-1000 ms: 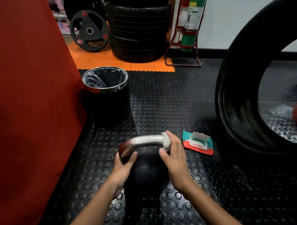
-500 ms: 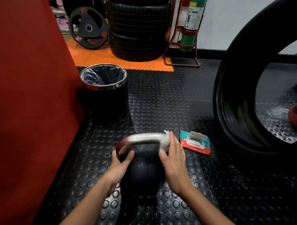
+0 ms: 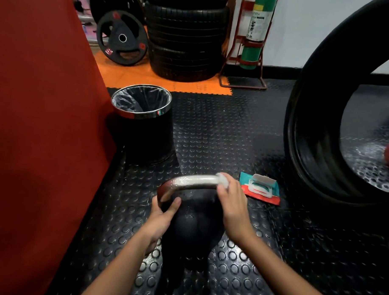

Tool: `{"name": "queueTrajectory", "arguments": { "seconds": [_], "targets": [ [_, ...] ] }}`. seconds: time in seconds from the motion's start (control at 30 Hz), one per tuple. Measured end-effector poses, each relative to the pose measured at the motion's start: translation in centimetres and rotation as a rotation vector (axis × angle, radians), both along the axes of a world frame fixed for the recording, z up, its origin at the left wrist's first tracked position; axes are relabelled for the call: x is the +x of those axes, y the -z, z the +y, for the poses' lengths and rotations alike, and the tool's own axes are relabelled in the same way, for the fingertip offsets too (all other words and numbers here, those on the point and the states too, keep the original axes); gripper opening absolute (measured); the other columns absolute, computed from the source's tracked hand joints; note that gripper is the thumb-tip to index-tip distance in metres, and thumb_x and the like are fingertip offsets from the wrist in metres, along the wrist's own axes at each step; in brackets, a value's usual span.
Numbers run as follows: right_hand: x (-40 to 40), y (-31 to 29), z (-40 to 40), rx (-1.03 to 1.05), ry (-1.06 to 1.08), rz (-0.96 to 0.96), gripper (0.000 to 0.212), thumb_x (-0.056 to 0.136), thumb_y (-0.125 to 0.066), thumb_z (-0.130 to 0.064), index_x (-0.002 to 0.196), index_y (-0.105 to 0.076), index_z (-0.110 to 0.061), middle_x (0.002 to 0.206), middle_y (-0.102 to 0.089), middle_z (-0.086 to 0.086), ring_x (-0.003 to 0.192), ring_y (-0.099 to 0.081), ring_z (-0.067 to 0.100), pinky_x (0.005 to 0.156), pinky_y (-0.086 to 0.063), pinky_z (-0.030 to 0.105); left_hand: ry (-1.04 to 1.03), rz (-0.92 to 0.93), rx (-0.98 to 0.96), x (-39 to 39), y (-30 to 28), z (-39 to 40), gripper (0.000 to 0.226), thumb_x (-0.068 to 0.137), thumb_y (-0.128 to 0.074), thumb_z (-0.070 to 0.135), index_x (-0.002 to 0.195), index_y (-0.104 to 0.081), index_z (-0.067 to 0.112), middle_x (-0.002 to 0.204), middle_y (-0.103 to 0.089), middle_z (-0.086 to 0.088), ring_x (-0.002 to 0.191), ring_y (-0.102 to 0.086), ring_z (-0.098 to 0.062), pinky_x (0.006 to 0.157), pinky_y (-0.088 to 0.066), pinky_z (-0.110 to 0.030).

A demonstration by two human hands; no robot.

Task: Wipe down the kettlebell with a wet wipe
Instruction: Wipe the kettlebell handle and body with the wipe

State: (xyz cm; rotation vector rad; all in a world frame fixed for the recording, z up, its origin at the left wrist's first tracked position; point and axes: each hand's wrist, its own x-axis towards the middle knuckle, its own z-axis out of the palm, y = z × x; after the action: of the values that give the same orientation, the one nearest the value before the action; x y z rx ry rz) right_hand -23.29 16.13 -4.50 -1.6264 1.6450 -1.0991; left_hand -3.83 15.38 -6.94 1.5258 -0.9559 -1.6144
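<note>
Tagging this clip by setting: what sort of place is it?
Most likely a gym: a kettlebell on studded rubber flooring, a weight plate leaning at the back, and stacked tyres beside it.

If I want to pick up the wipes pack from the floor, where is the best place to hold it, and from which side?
Probably pinch the wipes pack by its flat long edges from above. It lies flat on the studded floor with its white flap open, so avoid gripping there. Come from the kettlebell side; the big tyre crowds the other.
</note>
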Motion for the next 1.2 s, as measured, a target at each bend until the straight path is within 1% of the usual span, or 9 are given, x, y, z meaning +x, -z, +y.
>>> {"name": "queueTrajectory", "arguments": {
  "seconds": [0.1, 0.2, 0.4, 0.53, 0.63, 0.73, 0.87, 1.03, 1.2],
  "targets": [
    [-1.1, -1.6, -3.5, 0.329, 0.024, -0.24, 0.071, 0.091, -0.025, -0.08, 0.103, -0.075, -0.031, 0.118, -0.071, -0.001, 0.117, -0.061, 0.02, 0.114, -0.037, 0.05, 0.004, -0.015, 0.008, 0.6, 0.5, -0.2, 0.048, 0.088, -0.061, 0.052, 0.121, -0.027, 0.045, 0.123, -0.053, 0.01, 0.105, -0.055, -0.008, 0.09, -0.043, -0.029],
    [-0.9, -3.7, -5.1, 0.395, -0.065, -0.201, 0.068, 0.095, -0.024, -0.077, 0.087, -0.077, -0.035, 0.11, -0.076, 0.008, 0.111, -0.066, 0.027, 0.112, -0.041, 0.049, 0.0, -0.021, 0.001, 0.5, 0.6, -0.2, 0.051, 0.086, -0.063, 0.053, 0.125, -0.031, 0.043, 0.128, -0.053, 0.008, 0.111, -0.056, -0.012, 0.092, -0.046, -0.031],
    [0.2, -0.1, -0.6, -0.03, -0.097, -0.067, 0.05, 0.098, -0.024, -0.062, 0.138, -0.047, -0.044, 0.135, -0.05, -0.023, 0.134, -0.041, 0.003, 0.115, -0.027, 0.029, 0.001, -0.041, 0.007, 0.0, -0.4, -0.1, 0.059, 0.09, -0.059, 0.051, 0.136, -0.024, 0.041, 0.135, -0.046, 0.008, 0.115, -0.049, -0.013, 0.095, -0.04, -0.029],
    [-1.2, 1.5, -2.1, 0.238, 0.001, -0.497, 0.06, 0.085, -0.039, -0.076, 0.112, -0.072, -0.034, 0.122, -0.07, -0.01, 0.121, -0.059, 0.008, 0.118, -0.035, 0.041, 0.024, -0.062, 0.001, -0.2, -1.1, 0.2, 0.078, 0.096, -0.052, 0.046, 0.154, -0.004, 0.024, 0.148, -0.035, -0.001, 0.114, -0.035, -0.008, 0.093, -0.03, -0.024],
    [-1.5, -0.3, -3.5, 0.31, -0.008, -0.49, 0.059, 0.086, -0.04, -0.074, 0.09, -0.077, -0.029, 0.102, -0.076, 0.0, 0.106, -0.068, 0.02, 0.111, -0.042, 0.046, 0.024, -0.069, 0.008, -0.1, -0.9, -0.1, 0.084, 0.094, -0.053, 0.049, 0.154, 0.001, 0.026, 0.152, -0.031, 0.0, 0.126, -0.037, -0.013, 0.1, -0.029, -0.027],
    [0.0, -1.6, -2.3, 0.102, -0.06, -0.267, 0.051, 0.094, -0.029, -0.066, 0.102, -0.07, -0.038, 0.114, -0.067, -0.006, 0.116, -0.058, 0.016, 0.11, -0.039, 0.039, 0.005, -0.054, -0.002, -0.2, -1.0, 0.0, 0.08, 0.094, -0.054, 0.047, 0.153, -0.005, 0.026, 0.136, -0.039, 0.004, 0.117, -0.041, -0.011, 0.095, -0.034, -0.026],
    [0.7, -0.5, 0.5, -0.065, -0.058, -0.04, 0.058, 0.096, -0.026, -0.062, 0.146, -0.042, -0.037, 0.144, -0.042, -0.024, 0.14, -0.032, -0.002, 0.115, -0.021, 0.02, 0.008, -0.085, 0.006, -0.3, -1.4, 0.1, 0.081, 0.094, -0.054, 0.048, 0.154, -0.004, 0.026, 0.151, -0.035, -0.004, 0.123, -0.042, -0.016, 0.101, -0.033, -0.029],
    [-0.2, 1.1, 0.3, 0.201, 0.12, -0.405, 0.061, 0.091, -0.027, -0.077, 0.136, -0.054, -0.046, 0.144, -0.053, -0.02, 0.139, -0.043, 0.002, 0.122, -0.028, 0.037, 0.022, -0.104, 0.004, -0.2, -1.6, 0.1, 0.084, 0.094, -0.052, 0.049, 0.155, 0.0, 0.023, 0.157, -0.028, -0.005, 0.141, -0.031, -0.023, 0.108, -0.027, -0.031],
    [-0.9, -1.1, 0.7, 0.124, 0.189, -0.422, 0.038, 0.11, -0.037, -0.038, 0.128, -0.07, -0.033, 0.128, -0.068, -0.017, 0.121, -0.057, -0.007, 0.106, -0.041, 0.017, 0.021, -0.115, -0.008, -0.2, -1.7, 0.2, 0.082, 0.092, -0.054, 0.052, 0.154, -0.005, 0.028, 0.154, -0.031, -0.002, 0.134, -0.037, -0.02, 0.103, -0.03, -0.03]
  ]
}}
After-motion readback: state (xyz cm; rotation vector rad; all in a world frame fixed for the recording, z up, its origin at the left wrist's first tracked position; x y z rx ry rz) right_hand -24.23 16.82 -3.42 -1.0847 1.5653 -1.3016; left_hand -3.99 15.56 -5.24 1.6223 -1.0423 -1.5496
